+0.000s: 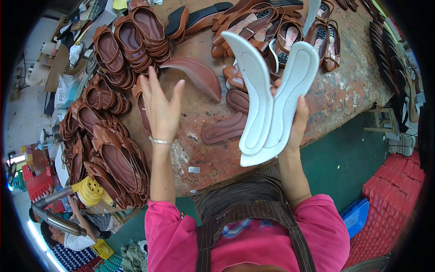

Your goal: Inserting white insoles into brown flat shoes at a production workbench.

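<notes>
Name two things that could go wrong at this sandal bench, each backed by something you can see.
1. The right hand grips two white insoles only at their lower ends; the long free ends could fan apart and one might slip out.
2. The left hand is open above the crowded worktable, next to a curved brown sole piece; a careless sweep might knock nearby brown sandals off the edge.

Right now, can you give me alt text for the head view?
The right hand holds two white insoles above a worn workbench; the left hand is open, near a brown sole piece. Brown sandals are piled along the left.
</notes>
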Tool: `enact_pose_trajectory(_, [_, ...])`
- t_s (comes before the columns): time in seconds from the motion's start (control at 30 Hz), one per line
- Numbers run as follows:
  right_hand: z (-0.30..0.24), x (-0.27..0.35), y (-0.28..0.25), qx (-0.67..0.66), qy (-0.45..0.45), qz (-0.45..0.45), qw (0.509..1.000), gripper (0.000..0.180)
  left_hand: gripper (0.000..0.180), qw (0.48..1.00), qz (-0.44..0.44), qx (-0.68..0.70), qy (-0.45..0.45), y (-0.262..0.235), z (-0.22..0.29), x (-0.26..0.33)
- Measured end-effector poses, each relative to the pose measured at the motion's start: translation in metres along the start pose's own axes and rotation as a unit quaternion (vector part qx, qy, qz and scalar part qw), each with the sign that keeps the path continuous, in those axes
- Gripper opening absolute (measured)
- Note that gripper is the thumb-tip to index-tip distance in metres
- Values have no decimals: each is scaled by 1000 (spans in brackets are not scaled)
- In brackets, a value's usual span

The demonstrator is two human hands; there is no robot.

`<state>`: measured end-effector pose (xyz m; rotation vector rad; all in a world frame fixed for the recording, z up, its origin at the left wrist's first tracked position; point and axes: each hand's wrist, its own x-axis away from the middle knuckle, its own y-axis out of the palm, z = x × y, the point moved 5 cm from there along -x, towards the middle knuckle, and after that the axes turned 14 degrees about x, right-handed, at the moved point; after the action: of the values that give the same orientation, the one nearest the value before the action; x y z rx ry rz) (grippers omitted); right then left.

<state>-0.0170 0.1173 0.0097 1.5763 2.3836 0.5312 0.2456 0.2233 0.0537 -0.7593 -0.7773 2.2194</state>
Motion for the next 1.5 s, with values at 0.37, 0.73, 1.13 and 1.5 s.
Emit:
enact_pose_trajectory(0.37, [-17, 35, 57, 64, -18, -88, 994, 68, 36, 778, -259, 543, -179, 50, 87, 87])
enact_pose_trajectory(0.73, [-8, 41, 68, -53, 71, -124, 988, 53, 29, 810, -193, 543, -110, 35, 76, 108])
enact_pose_trajectory(1.13, [-11, 51, 80, -41, 41, -168, 984, 74, 95, 786, -242, 548, -152, 28, 71, 135])
enact_pose_trajectory(1.5, [-20, 68, 72, 285, 70, -264, 919, 34, 53, 836, -289, 444, -147, -19, 43, 149])
